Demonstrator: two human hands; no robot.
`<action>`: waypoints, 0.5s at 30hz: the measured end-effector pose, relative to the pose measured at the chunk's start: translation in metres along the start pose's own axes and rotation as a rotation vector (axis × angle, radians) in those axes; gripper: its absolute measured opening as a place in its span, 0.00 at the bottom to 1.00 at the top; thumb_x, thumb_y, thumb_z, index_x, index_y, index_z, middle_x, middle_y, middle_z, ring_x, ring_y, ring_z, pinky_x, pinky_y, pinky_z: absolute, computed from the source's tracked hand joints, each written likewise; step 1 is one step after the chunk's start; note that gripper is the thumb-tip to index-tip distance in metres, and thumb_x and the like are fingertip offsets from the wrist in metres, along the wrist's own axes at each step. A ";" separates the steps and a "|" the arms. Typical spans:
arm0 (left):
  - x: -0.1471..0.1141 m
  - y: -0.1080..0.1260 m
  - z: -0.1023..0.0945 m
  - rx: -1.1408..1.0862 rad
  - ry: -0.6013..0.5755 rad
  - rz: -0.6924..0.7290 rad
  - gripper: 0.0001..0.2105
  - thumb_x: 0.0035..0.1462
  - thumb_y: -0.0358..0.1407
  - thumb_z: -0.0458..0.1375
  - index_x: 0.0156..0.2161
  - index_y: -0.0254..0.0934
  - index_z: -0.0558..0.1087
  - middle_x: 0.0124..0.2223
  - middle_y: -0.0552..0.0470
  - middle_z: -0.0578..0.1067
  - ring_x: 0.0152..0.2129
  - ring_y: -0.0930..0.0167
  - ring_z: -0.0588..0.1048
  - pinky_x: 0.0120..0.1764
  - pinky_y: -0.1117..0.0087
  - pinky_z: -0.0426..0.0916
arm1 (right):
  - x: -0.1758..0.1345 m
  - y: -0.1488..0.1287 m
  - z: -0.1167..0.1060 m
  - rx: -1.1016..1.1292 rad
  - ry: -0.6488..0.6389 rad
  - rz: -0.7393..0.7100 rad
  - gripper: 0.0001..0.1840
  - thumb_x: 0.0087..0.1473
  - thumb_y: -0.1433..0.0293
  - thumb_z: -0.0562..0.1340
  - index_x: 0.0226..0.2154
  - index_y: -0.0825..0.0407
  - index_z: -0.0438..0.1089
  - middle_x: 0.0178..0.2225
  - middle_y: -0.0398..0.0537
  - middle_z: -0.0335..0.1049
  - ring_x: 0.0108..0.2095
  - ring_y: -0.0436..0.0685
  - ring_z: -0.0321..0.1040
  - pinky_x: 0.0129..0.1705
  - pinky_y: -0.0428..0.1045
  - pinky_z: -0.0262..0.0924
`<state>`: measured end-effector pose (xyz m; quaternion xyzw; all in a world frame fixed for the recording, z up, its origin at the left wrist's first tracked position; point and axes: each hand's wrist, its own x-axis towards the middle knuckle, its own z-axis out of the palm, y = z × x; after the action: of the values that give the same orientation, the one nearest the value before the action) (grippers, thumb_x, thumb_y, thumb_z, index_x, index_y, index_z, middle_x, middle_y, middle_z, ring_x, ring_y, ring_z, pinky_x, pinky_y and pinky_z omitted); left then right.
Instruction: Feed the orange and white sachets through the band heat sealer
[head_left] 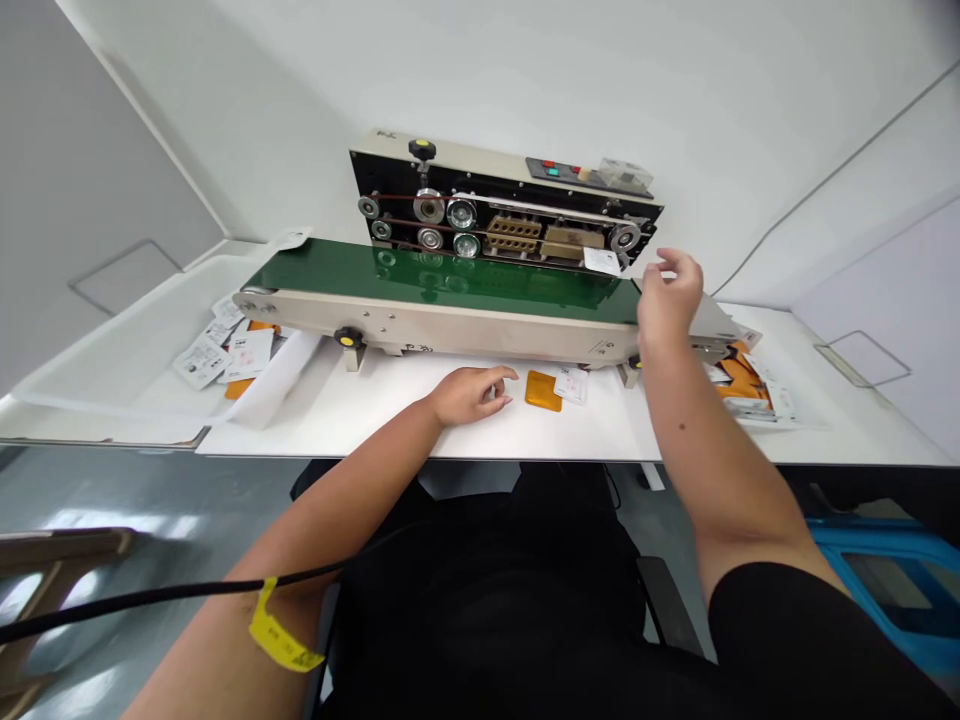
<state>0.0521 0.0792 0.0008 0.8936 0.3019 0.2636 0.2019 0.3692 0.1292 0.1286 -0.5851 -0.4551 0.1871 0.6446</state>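
Note:
My left hand (474, 395) rests on the white table with thumb and forefinger apart and nothing between them. Just right of it lie an orange packet (543, 391) and a small white printed packet (571, 385), the two touching. My right hand (671, 300) hovers over the right end of the green conveyor belt (450, 285), fingers loosely bent and apparently empty. Left of those fingers, a white packet (602, 262) sits at the right-hand entry of the band sealing machine (510, 215), apart from the hand.
A translucent bin (150, 390) at left holds several white and orange packets (247, 355). More packets (750, 385) lie in a clear bag at right. Black knobs (348, 338) stick out from the conveyor's front. A black cable (150, 597) crosses my left arm.

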 end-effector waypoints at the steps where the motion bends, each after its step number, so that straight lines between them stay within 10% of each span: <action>1: 0.000 0.000 0.000 0.009 -0.002 0.001 0.18 0.65 0.42 0.57 0.57 0.42 0.70 0.38 0.56 0.81 0.26 0.73 0.75 0.32 0.72 0.64 | -0.022 0.005 -0.003 -0.090 0.056 -0.217 0.09 0.62 0.72 0.59 0.44 0.49 0.72 0.42 0.48 0.72 0.39 0.52 0.70 0.38 0.46 0.68; 4: 0.001 0.002 -0.002 0.034 -0.020 0.005 0.17 0.65 0.42 0.57 0.56 0.42 0.71 0.38 0.55 0.81 0.27 0.72 0.75 0.33 0.72 0.64 | -0.097 0.032 -0.007 -0.411 -0.336 -0.591 0.12 0.63 0.66 0.59 0.44 0.49 0.76 0.41 0.52 0.76 0.44 0.61 0.72 0.50 0.57 0.69; 8: 0.003 0.003 -0.002 0.060 -0.006 0.002 0.15 0.65 0.41 0.56 0.54 0.42 0.73 0.37 0.55 0.81 0.27 0.72 0.76 0.33 0.71 0.64 | -0.170 0.072 0.001 -0.781 -0.736 -0.482 0.34 0.62 0.59 0.61 0.67 0.53 0.63 0.66 0.60 0.64 0.67 0.71 0.58 0.68 0.67 0.54; 15: 0.005 0.002 -0.003 0.056 0.037 0.002 0.15 0.64 0.40 0.56 0.54 0.40 0.72 0.36 0.55 0.81 0.26 0.73 0.74 0.32 0.72 0.65 | -0.183 0.081 -0.002 -0.693 -1.099 -0.562 0.48 0.61 0.48 0.63 0.75 0.45 0.48 0.75 0.49 0.45 0.76 0.66 0.38 0.75 0.69 0.35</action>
<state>0.0541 0.0814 0.0060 0.8942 0.3120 0.2716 0.1710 0.3004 0.0063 -0.0134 -0.4378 -0.8818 0.1264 0.1220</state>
